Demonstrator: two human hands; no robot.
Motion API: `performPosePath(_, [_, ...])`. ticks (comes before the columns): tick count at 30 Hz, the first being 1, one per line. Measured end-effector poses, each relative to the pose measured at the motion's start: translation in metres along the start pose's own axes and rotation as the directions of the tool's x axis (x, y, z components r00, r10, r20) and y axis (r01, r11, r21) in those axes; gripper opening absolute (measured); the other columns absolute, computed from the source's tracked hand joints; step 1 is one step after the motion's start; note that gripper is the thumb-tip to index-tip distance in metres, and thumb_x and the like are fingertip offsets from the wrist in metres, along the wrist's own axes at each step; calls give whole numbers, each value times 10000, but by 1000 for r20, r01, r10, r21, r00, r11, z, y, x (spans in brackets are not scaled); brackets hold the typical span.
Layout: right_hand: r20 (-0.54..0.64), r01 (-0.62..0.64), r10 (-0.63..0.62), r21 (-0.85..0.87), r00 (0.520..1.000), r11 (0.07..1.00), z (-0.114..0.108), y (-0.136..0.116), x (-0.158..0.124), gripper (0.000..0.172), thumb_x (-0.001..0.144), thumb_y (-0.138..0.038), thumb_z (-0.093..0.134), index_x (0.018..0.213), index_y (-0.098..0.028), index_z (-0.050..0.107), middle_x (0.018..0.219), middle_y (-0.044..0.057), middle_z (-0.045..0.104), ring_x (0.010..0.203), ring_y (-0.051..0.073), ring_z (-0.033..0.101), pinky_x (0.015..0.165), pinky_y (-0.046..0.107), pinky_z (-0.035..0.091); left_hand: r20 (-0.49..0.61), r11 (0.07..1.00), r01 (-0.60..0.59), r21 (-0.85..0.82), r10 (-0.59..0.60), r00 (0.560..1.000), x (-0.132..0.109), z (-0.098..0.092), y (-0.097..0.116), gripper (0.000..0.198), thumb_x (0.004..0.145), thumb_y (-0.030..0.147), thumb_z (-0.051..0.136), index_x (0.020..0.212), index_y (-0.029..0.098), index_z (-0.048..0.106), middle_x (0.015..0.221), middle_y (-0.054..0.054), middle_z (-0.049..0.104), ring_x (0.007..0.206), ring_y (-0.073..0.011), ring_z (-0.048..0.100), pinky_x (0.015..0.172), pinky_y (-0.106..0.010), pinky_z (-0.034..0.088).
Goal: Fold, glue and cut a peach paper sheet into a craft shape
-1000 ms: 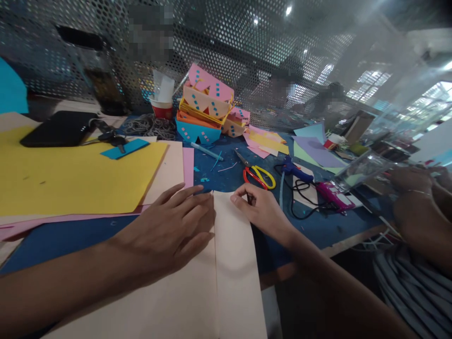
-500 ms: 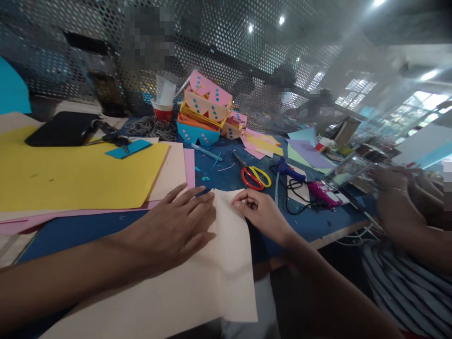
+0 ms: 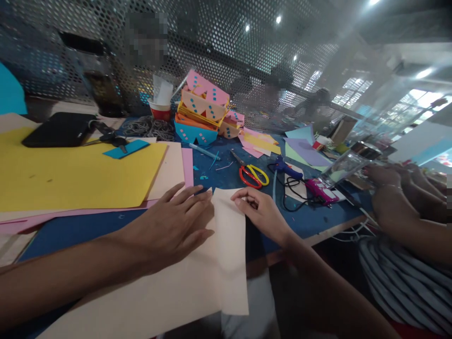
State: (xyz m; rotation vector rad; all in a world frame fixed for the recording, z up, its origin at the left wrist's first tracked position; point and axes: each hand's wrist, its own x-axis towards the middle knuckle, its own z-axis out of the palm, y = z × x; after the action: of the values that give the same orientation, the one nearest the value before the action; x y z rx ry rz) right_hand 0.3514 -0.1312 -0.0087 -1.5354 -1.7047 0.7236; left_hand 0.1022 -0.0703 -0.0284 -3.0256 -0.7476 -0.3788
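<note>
A large cream sheet of paper [image 3: 197, 287] lies on the blue table [image 3: 318, 221] in front of me, with a strip along its right side creased by a fold. My left hand [image 3: 173, 226] lies flat on the sheet, fingers spread, just left of the fold line. My right hand [image 3: 259, 209] pinches the top right corner of the folded strip between thumb and fingers and lifts that edge slightly.
Yellow paper [image 3: 70, 174] over pink and cream sheets lies at left, with a black pouch [image 3: 58, 129] and keys behind. Stacked paper crafts [image 3: 203, 110], red-yellow scissors [image 3: 252, 174], a glue gun [image 3: 289, 169] and a pink tool [image 3: 319, 190] sit beyond. Another person's hands [image 3: 391, 197] work at right.
The folded strip's right edge has been drawn leftward and lifted, so the strip looks narrower. My left hand has stayed flat on the sheet. The view has shifted slightly.
</note>
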Motion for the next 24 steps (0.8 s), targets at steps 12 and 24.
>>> performPosePath(12, [-37,-59,63,91,997,994,-2,-4,-20,204,913,-335,586,932,-186,724,893,30,712,773,144,620,694,245,463,-59,999,-49,-24,48,997,-3,-7,6,544,985,550,423,1406,214,498,1449,-81,547,1386,-302,412,1200,-486,164])
performPosePath(24, [6,-45,45,-58,999,997,1,-6,-23,216,875,-149,519,919,-197,725,822,-1,684,695,113,549,640,223,403,-6,993,-96,71,96,995,-5,-7,7,565,998,579,362,1371,189,527,1458,-120,534,1396,-314,406,1199,-510,136])
